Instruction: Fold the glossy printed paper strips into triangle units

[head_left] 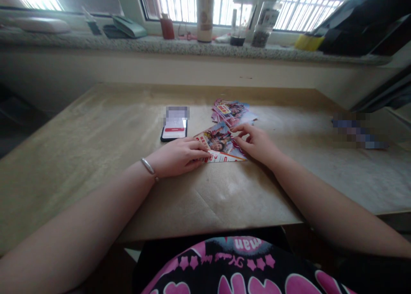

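Observation:
A colourful printed leaflet (218, 141) lies on the table in front of me, with a white strip along its lower edge that looks like a folded part. My left hand (180, 158), wearing a silver bangle, rests on its left side with the fingers stretched out flat. At the leaflet's right edge, my right hand (253, 141) has thumb and forefinger bent together, pinching the paper there. Just beyond is a loose pile of similar leaflets (233, 110), fanned unevenly. Left of them lies a phone (174, 133) with its screen lit, partly blurred.
The pale tabletop (96, 127) reaches back to a wall. Above it, a stone windowsill (138, 43) carries a red bottle (167, 26), a tall cylinder (204, 16), a clear jar (263, 26) and a yellow item (308, 42). A blurred-out object (358, 132) lies at the right.

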`<state>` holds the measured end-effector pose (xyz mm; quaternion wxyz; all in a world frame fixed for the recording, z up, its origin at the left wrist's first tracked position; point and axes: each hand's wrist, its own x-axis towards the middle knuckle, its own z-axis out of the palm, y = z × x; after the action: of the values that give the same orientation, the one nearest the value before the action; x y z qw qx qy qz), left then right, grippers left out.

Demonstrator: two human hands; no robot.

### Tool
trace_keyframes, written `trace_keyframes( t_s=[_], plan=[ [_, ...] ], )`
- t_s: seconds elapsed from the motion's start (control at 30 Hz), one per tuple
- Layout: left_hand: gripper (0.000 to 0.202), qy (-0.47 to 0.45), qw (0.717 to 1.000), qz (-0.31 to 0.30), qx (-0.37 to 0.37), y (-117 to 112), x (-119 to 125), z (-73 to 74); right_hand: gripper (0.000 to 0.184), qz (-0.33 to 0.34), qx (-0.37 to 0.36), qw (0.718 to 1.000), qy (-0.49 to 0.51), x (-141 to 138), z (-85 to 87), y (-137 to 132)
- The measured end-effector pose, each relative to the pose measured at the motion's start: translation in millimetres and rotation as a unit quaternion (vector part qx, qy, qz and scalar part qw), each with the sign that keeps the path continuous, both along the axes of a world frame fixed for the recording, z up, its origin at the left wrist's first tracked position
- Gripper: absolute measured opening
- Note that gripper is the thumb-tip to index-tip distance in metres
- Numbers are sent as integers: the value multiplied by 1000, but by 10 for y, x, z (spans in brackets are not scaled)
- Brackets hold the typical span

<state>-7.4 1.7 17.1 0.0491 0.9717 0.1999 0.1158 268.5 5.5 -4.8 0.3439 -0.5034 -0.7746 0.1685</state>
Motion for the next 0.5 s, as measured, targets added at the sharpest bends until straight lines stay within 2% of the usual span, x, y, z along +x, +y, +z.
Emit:
trace_keyframes(
  t_s=[0.17,0.3,0.5],
  plan=[
    [31,6,999,-13,-29,-8,42,-3,17,-3,-12,998,59,-29,-56,46],
    [32,5,999,-7,-32,13,38,-19,12,-16,-20,998,65,-33,-85,66],
    [34,-8,1000,12,-5,35,5,-79,18,-55,-35,994,90,-21,-90,83]
  ],
)
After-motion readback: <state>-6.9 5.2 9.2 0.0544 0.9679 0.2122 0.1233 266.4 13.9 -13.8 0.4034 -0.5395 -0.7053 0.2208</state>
